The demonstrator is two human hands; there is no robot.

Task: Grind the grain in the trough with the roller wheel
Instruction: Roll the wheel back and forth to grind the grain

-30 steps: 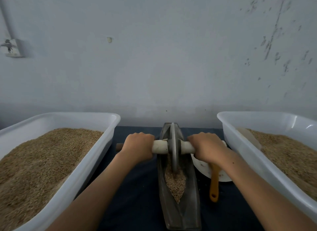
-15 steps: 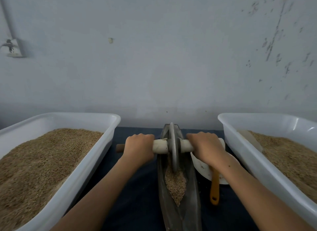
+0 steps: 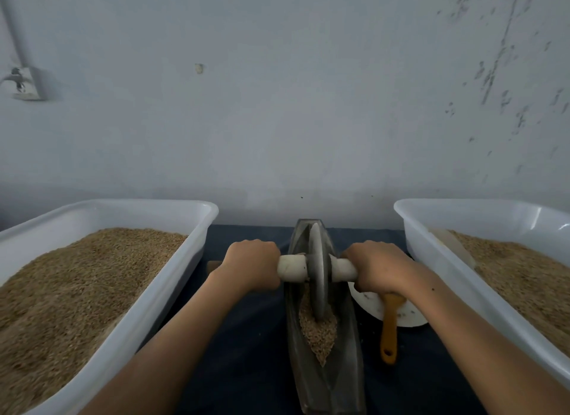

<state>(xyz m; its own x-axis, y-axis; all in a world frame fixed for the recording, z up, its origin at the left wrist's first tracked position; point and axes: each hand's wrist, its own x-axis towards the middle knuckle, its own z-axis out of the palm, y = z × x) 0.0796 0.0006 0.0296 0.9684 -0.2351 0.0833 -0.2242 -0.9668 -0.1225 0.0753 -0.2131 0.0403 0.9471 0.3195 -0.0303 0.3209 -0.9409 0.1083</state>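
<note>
The left hand [image 3: 251, 268] and right hand [image 3: 377, 268] curled their fingers around the handle [image 3: 293, 268]. The roller wheel [image 3: 317, 272] stood upright in the grain [image 3: 319, 331] in the trough [image 3: 339, 383].

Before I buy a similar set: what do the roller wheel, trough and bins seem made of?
Roller wheel: dull grey metal by its look, perhaps iron; its handle looks wrapped in pale cloth. Trough: dark grey, faintly glossy, probably metal too. Bins: white, slightly translucent glossy plastic.

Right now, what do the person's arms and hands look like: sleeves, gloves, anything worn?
Both forearms are bare as far as the frame shows; no sleeves visible. The left hand and right hand wear no gloves; no rings, watch or bands show. A small dark speck sits on the right forearm.
</note>
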